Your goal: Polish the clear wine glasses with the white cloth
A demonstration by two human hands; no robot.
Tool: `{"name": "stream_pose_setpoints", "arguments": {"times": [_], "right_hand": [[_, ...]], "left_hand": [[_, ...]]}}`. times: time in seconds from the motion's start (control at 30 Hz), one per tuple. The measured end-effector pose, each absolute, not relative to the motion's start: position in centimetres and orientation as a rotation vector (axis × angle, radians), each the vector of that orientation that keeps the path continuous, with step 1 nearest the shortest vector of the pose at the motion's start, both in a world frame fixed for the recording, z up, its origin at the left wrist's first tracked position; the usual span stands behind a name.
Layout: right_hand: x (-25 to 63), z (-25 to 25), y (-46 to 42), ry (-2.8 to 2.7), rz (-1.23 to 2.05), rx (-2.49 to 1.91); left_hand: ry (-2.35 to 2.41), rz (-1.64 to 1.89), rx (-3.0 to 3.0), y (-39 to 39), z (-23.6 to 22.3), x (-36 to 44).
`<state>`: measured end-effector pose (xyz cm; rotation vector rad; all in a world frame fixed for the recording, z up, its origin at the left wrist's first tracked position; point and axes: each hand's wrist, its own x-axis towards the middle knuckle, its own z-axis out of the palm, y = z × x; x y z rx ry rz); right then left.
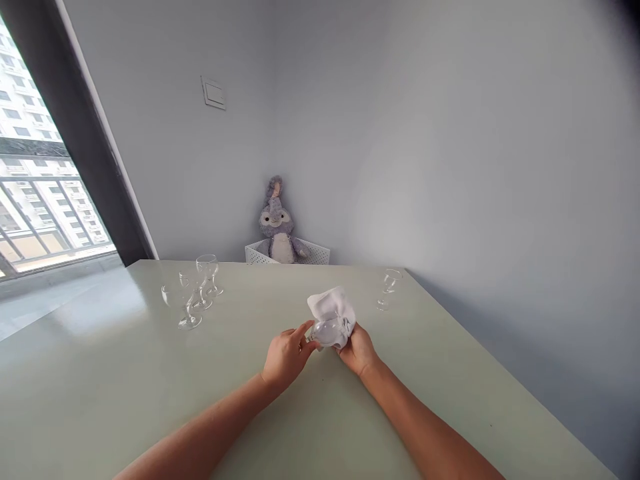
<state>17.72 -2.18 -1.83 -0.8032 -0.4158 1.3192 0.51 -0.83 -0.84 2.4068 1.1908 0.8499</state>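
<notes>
White cloth (333, 299) fills the right hand (361, 350), cupped beneath and around the bowl of a clear glass (327, 333), while the left hand (285, 359) pinches the glass near its stem end, thumb and fingertips close together. Thin glass calls for a light, steady pinch there, with folds of the cloth cushioning the bowl and even pressure kept off the rim. Left of the cloth stand three stemmed glasses (190, 321); right of it, a lone upright glass (389, 283); beyond it, a plush toy (281, 245) sits in a basket (320, 254).
</notes>
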Motion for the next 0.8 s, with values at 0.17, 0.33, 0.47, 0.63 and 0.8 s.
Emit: {"name": "stream_pose_setpoints", "arguments": {"times": [0.17,0.33,0.47,0.63,0.8], "right_hand": [[16.0,-1.8,-2.9,-0.257,1.431,-0.607],[13.5,-1.9,-4.3,-0.389,1.592,-0.541],[11.9,-1.3,-5.5,-0.657,1.558,-0.607],[11.7,-1.2,-5.8,-0.822,1.450,-0.777],[11.7,-1.5,-5.8,-0.839,1.372,-0.927]], "left_hand": [[1.188,1.005,2.188,-0.9,-1.4,0.9],[1.249,1.192,2.045,-1.2,-1.8,1.2],[1.203,1.250,1.914,-1.4,-2.5,1.4],[0.924,1.171,1.632,-1.4,-2.8,1.6],[0.731,1.011,1.174,-1.0,-0.9,1.0]]}}
